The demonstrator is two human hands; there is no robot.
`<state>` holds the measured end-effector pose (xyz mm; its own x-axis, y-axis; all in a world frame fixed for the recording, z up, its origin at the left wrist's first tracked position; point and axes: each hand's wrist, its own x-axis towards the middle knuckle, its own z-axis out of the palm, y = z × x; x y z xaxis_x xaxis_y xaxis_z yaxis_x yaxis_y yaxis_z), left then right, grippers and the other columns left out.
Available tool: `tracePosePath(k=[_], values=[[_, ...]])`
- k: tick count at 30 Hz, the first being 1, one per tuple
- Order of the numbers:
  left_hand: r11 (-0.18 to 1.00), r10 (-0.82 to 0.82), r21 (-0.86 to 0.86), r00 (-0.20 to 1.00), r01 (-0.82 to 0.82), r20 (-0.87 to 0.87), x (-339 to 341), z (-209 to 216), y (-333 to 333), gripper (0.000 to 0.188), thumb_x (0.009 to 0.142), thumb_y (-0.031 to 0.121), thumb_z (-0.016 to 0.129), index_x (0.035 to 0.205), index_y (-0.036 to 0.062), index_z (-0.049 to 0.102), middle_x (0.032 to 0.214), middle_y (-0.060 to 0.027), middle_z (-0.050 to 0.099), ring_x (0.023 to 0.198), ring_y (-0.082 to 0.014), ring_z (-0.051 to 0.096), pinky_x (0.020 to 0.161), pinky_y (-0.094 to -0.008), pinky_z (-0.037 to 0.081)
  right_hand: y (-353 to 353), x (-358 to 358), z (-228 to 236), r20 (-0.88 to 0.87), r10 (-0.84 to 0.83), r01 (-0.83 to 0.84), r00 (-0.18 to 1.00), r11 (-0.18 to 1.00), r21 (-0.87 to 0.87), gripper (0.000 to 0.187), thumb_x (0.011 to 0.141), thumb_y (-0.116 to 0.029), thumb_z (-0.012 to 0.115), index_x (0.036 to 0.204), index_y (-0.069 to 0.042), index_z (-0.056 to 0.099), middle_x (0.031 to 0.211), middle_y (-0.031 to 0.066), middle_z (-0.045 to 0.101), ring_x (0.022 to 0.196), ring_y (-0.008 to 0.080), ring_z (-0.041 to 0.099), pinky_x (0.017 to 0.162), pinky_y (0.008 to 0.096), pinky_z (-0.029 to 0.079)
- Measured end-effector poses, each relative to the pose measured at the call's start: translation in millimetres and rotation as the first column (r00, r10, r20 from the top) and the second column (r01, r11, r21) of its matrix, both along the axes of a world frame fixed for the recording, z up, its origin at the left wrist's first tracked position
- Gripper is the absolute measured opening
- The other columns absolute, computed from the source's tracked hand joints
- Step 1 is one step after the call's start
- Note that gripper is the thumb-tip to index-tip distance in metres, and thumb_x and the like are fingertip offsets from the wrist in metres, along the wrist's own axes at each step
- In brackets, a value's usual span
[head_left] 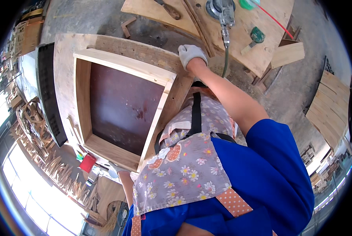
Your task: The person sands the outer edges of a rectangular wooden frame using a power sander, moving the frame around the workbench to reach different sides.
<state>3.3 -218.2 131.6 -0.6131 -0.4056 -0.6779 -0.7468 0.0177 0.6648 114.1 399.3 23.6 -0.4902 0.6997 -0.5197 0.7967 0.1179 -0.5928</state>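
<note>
A shallow wooden drawer-like box [125, 65], with pale wood sides and a dark reddish-brown panel inside, lies on a wooden workbench [144, 49] in front of me. My right hand [191, 54], in a whitish glove, is at the bench's far right corner, just beyond the box. Its fingers are curled, and what they close on is hidden. Low down on the left, my left hand [115, 168], also gloved, is beside the box's near left corner. Most of its fingers are out of sight behind the box and bench edge.
Farther off, a second wooden table [246, 51] bears a sander [222, 11] with a hose, a green-and-wood scraper [256, 37] and a brush [170, 11]. A red item [88, 163] lies left of the box. Stacked planks [329, 110] stand far right; wood scraps [52, 161] fill the left.
</note>
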Motion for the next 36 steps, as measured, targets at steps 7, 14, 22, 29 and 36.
tracePosePath(k=[7,14,22,29,36], values=[[0.998,-0.06,-0.027,0.994,0.058,-0.093,-2.2,-13.5,-37.1,0.07,0.089,0.061,0.038,0.137,0.0099,0.04,0.134,-0.0079,0.047,0.121,-0.0263,0.045,0.103,-0.0392,0.035,-27.4,1.6,-10.9,-0.031,0.032,-0.032,0.999,0.999,-0.028,0.046,0.089,-0.035,0.03,0.099,-0.009,0.066,0.109,0.016,0.062,0.103,0.0367,0.057,0.091,0.0447,0.044],[0.999,-0.003,-0.035,0.99,-0.002,-0.14,0.1,-24.6,-37.2,0.06,0.094,0.052,0.038,0.136,0.0104,0.041,0.129,-0.0048,0.052,0.115,-0.0231,0.05,0.101,-0.0348,0.039,-26.7,-1.6,-28.4,-0.036,0.017,-0.018,0.999,0.999,-0.039,0.044,0.089,-0.035,0.032,0.1,-0.009,0.066,0.111,0.0162,0.061,0.103,0.0374,0.057,0.091,0.0451,0.043],[0.997,-0.076,0.014,0.992,0.078,-0.099,1.5,-22.6,-20.7,0.073,0.087,0.068,0.032,0.135,0.0146,0.044,0.129,-0.0078,0.052,0.117,-0.029,0.05,0.102,-0.043,0.038,-18.6,-7.1,-27.0,-0.036,0.005,-0.007,0.999,0.998,-0.061,0.044,0.089,-0.039,0.035,0.106,-0.009,0.063,0.112,0.0182,0.06,0.106,0.0372,0.056,0.091,0.0445,0.043],[0.977,0.095,-0.178,0.989,-0.115,-0.118,-51.5,12.9,-3.0,0.083,0.079,0.073,0.045,0.137,0.0139,0.041,0.137,-0.0059,0.044,0.12,-0.0245,0.047,0.101,-0.0382,0.037,-8.9,-38.7,29.2,-0.407,0.114,-0.105,0.906,0.993,0.045,0.064,0.082,-0.053,0.055,0.125,-0.005,0.052,0.125,0.0201,0.054,0.118,0.0329,0.05,0.099,0.037,0.039],[0.894,-0.401,-0.404,0.748,0.194,-0.528,-159.0,29.2,46.3,0.051,0.09,0.045,0.054,0.127,0.0103,0.05,0.12,-0.0019,0.052,0.103,-0.0094,0.051,0.079,-0.0191,0.044,-37.9,-92.4,103.7,-0.059,0.541,-0.527,0.839,0.836,0.154,0.072,0.081,-0.053,0.058,0.134,-0.006,0.042,0.125,0.0221,0.054,0.115,0.035,0.053,0.097,0.04,0.041]])
